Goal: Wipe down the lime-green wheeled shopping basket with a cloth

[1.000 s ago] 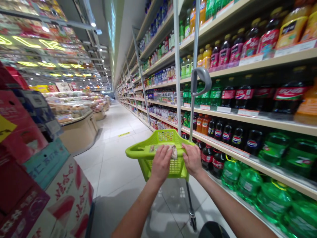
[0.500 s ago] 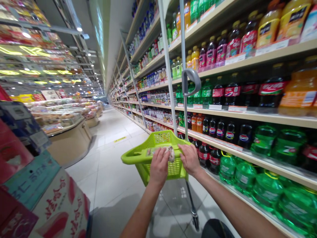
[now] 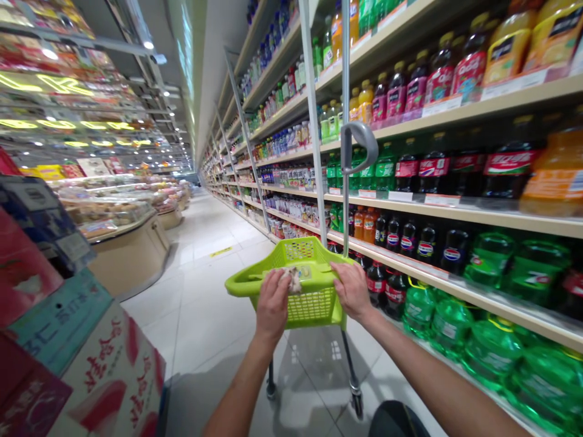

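A lime-green shopping cart (image 3: 314,311) with a plastic mesh basket stands in front of me on metal legs with casters. My left hand (image 3: 272,300) lies over the near side of its rim, fingers closed on a crumpled whitish-brown cloth (image 3: 295,281) that pokes out beside the fingertips. At the near right corner, my right hand (image 3: 351,287) is wrapped around the rim. A tall metal pole with a grey loop handle (image 3: 371,145) rises from that corner. A label of some kind shows on the rim between my hands.
Drink shelves (image 3: 455,203) run along the right, stocked with cola and juice bottles and large green bottles (image 3: 489,346) at the bottom. Stacked printed cartons (image 3: 109,376) stand at near left. Beyond them is a rounded display counter (image 3: 132,255). White floor tiles (image 3: 195,303) stretch ahead.
My left hand has slid left along the cart's rim with the cloth, uncovering more of the label. My right hand keeps its hold at the corner. The view has shifted slightly.
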The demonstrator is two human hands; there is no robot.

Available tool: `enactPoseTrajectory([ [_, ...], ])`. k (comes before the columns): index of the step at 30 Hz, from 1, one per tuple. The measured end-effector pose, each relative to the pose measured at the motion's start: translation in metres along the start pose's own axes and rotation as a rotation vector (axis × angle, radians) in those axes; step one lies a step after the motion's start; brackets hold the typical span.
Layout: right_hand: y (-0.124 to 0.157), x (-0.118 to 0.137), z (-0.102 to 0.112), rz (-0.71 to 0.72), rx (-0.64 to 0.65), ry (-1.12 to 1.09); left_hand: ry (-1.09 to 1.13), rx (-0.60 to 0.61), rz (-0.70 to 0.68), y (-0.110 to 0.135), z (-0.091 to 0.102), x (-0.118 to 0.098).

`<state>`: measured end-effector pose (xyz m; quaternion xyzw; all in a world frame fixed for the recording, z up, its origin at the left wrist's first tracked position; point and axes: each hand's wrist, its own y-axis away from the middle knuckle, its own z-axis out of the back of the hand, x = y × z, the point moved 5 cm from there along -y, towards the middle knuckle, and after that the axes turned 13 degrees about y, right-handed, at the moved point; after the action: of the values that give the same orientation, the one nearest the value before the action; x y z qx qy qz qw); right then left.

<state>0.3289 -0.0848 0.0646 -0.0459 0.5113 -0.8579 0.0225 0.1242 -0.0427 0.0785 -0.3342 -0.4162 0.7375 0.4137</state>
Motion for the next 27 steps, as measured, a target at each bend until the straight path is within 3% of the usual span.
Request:
enactPoseTrajectory([
  [3, 0.003, -0.007, 0.0, 0.053, 0.004, 0.003, -0.007, 0.04, 0.026, -0.004, 0.004, 0.009],
  [7, 0.005, -0.012, 0.002, 0.026, 0.004, 0.006, -0.106, -0.084, 0.237, 0.0, 0.034, 0.046],
  [9, -0.002, -0.004, 0.005, -0.031, 0.033, 0.015, -0.074, -0.048, 0.252, -0.003, 0.029, 0.043],
  [11, -0.015, 0.015, 0.009, -0.046, 0.069, 0.014, 0.015, 0.04, 0.2, -0.009, 0.01, 0.026],
  [15, -0.046, 0.073, 0.007, 0.108, 0.217, -0.117, 0.15, 0.146, 0.167, -0.019, -0.02, 0.001],
  [18, -0.052, 0.102, -0.007, 0.166, 0.352, -0.149, 0.044, 0.207, 0.24, -0.014, -0.012, 0.012],
  [20, -0.049, 0.11, -0.015, 0.171, 0.366, -0.095, -0.069, 0.302, 0.266, -0.008, -0.001, 0.024],
  [24, -0.036, 0.105, -0.013, 0.228, 0.274, -0.08, -0.177, 0.415, 0.269, -0.002, 0.012, 0.032],
  [27, -0.024, 0.071, 0.0, 0.249, 0.19, -0.102, -0.195, 0.393, 0.242, -0.002, 0.012, 0.028],
])
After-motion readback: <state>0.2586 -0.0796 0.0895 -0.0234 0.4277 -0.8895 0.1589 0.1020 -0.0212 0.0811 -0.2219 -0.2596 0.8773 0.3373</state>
